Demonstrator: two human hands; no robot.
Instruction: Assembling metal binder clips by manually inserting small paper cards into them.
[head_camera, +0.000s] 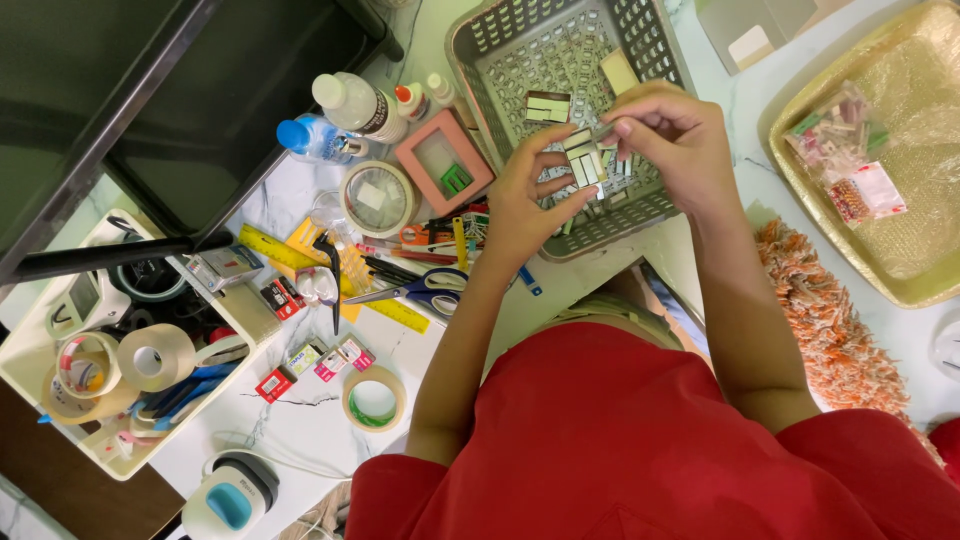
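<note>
My left hand (528, 200) holds a small pale card piece with greenish rectangles (581, 160) between thumb and fingers. My right hand (672, 135) pinches a thin metal tool (603, 130) whose tip touches the top of that piece. Both hands hover over the near edge of a grey perforated plastic basket (480, 60). The basket holds several small similar pieces, among them a brown-edged one (547, 106).
Left of the hands lie a pink framed box (443, 162), a round tin (378, 198), bottles (352, 102), blue-handled scissors (425, 292), a yellow ruler (270, 248) and a tape roll (373, 398). A white tray of tapes (60, 370) sits far left, and a gold tray with packets (920, 285) on the right.
</note>
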